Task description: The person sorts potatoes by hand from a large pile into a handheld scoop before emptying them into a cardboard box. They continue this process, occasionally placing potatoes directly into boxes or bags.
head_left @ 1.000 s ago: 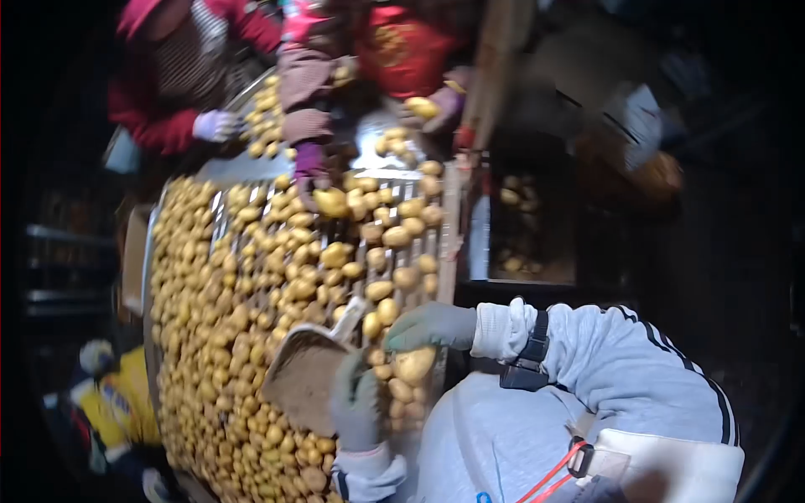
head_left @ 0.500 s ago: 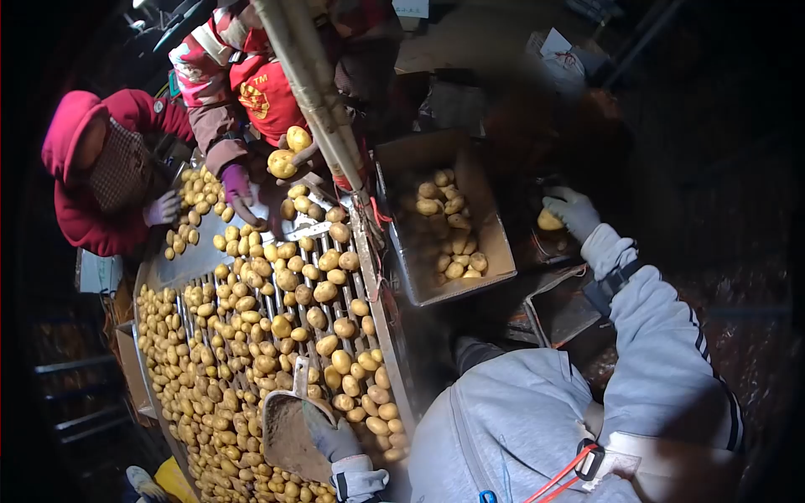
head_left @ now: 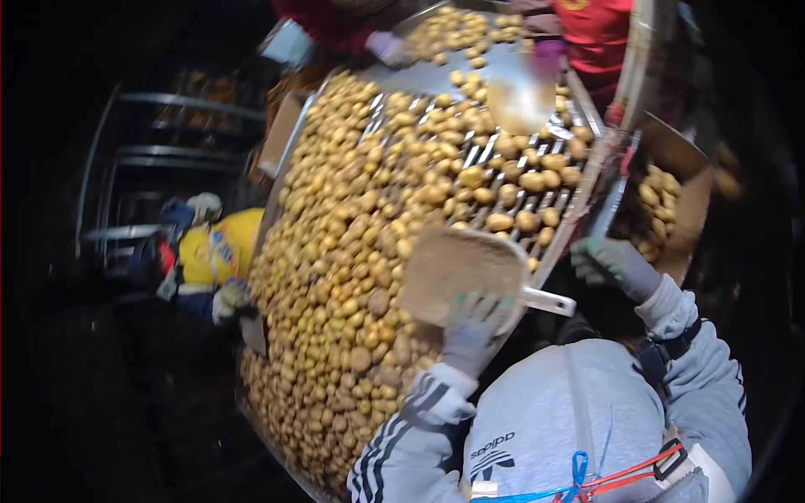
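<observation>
A dustpan-like scoop (head_left: pixel 457 272) with a white handle lies over the potatoes (head_left: pixel 335 277), its tan pan dirty and holding no potatoes. My gloved left hand (head_left: pixel 476 327) grips the near rim, fingers inside the pan. The handle points right, toward my body side of the sorting table. My gloved right hand (head_left: pixel 616 261) is raised just beyond the table's right edge, above and right of the handle. Its fingers look apart and nothing shows in them. Close by that hand is a cardboard box (head_left: pixel 692 168) with potatoes inside.
Metal rollers (head_left: pixel 478 155) run under the potatoes at the upper right. A post (head_left: pixel 641 59) rises by the table corner. A person in a yellow vest (head_left: pixel 220 247) is at the left edge; other workers' gloved hands (head_left: pixel 387 48) are at the far end. A pale blurred patch covers part of the rollers.
The view has swung right, so the table appears further right. The scoop has turned, its handle now pointing right. My right hand has come back toward the table and no longer holds the potato.
</observation>
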`<state>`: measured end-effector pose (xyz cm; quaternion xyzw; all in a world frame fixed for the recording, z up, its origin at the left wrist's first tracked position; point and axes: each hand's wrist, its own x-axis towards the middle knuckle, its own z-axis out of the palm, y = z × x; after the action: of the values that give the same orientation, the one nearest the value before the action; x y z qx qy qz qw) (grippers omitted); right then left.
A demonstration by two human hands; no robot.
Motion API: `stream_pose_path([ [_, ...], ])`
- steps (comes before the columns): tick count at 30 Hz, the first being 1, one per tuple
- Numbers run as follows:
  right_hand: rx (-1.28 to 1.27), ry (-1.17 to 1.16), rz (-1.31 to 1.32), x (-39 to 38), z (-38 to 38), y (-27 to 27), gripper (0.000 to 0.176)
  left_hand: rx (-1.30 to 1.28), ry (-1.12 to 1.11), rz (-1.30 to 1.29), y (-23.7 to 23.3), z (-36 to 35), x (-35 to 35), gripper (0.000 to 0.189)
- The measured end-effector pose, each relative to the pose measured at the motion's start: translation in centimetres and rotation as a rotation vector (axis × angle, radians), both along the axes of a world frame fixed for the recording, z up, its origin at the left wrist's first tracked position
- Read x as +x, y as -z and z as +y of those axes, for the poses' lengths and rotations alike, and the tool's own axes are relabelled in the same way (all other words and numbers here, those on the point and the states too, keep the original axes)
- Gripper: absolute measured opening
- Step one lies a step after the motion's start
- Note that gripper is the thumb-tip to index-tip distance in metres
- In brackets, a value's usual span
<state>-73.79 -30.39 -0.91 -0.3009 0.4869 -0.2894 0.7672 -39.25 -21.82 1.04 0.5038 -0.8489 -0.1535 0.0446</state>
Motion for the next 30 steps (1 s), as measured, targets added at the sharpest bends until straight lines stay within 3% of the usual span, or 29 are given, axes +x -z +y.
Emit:
stream_pose_path([
  [2,0.283,-0.284,-0.053,1.7,0.6,-2.1,0.053,-0.027,0.024,0.023,1.2,0.9,-1.1,0.065],
  [3,0.310,-0.430,-0.132,2.6,1.2,-2.4,0.051,-0.022,0.045,0.002,1.3,1.1,-1.7,0.064],
  [4,0.164,-0.630,0.020,3.3,1.8,-1.5,0.045,-0.015,0.073,-0.016,1.6,1.3,-2.2,0.063],
  [6,0.423,-0.599,-0.138,5.0,3.5,-0.9,0.037,-0.034,0.034,-0.008,3.1,1.5,-2.4,0.062],
  [10,0.565,-0.440,-0.256,7.3,4.7,-0.9,0.029,-0.071,-0.215,0.090,2.5,3.0,1.2,0.059],
  [15,0.314,-0.447,0.024,10.1,5.2,-2.8,0.030,-0.085,-0.782,0.086,2.3,10.1,13.3,0.055],
  [16,0.305,-0.417,0.043,10.7,5.4,-2.3,0.034,-0.098,-0.790,0.041,1.1,11.2,14.6,0.057],
  [18,0.209,-0.375,0.041,12.7,5.6,-2.2,0.040,-0.079,-0.829,-0.018,4.0,13.1,16.5,0.058],
  [19,0.079,-0.480,0.098,13.3,5.0,-1.4,0.047,-0.056,-0.843,-0.026,3.7,12.9,16.3,0.058],
  [22,0.012,-0.445,0.095,17.9,4.4,-1.8,0.054,0.007,-0.889,-0.068,4.7,10.4,16.2,0.056],
  [23,-0.088,-0.428,-0.019,19.7,4.1,-3.3,0.055,-0.006,-0.915,0.006,5.8,9.8,16.6,0.056],
  [24,-0.032,-0.195,-0.033,20.7,4.6,-1.4,0.060,-0.026,-0.943,0.080,6.7,9.3,17.0,0.057],
  [26,0.304,-0.113,-0.389,19.4,4.5,1.7,0.066,0.079,-1.009,0.436,7.5,9.0,18.2,0.058],
  [27,0.286,-0.238,-0.405,17.8,5.3,3.6,0.073,0.258,-1.141,0.890,8.8,9.3,18.2,0.053],
  [28,0.345,-0.326,-0.392,16.9,6.8,2.4,0.073,0.257,-1.131,1.124,7.9,9.5,16.9,0.048],
  [30,0.354,-0.432,-0.108,18.8,9.9,-0.8,0.070,0.353,-1.004,1.091,4.2,9.9,14.6,0.044],
])
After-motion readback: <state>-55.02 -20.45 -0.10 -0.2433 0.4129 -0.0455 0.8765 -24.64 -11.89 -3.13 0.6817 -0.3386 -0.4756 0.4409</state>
